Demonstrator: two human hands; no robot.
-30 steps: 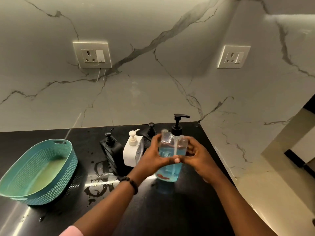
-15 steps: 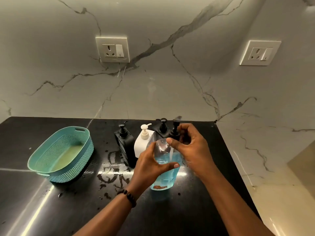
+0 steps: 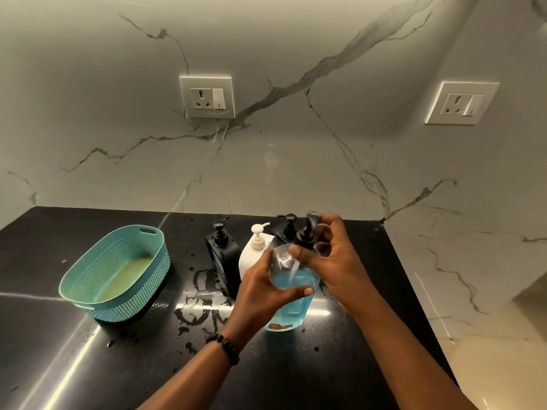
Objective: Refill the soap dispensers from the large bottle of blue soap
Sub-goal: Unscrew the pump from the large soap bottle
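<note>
A clear bottle of blue soap point(image 3: 288, 309) stands on the black counter point(image 3: 296, 377), about half full. My left hand point(image 3: 263, 291) wraps around its body. My right hand point(image 3: 334, 261) grips its black pump top point(image 3: 306, 235) at the neck. Behind it stand a black square dispenser point(image 3: 222, 253), a white dispenser point(image 3: 254, 253) with a cream pump, and a second black pump point(image 3: 289, 227) partly hidden by my hands.
A teal plastic basket point(image 3: 118, 276) sits at the left of the counter. Water spills and drops point(image 3: 201, 306) lie between the basket and the bottle. The counter ends at the right point(image 3: 414, 306) by the marble wall. Two wall sockets are above.
My right hand moved from the bottle's side up onto the pump top. The left hand stayed on the bottle body. The camera view shifted.
</note>
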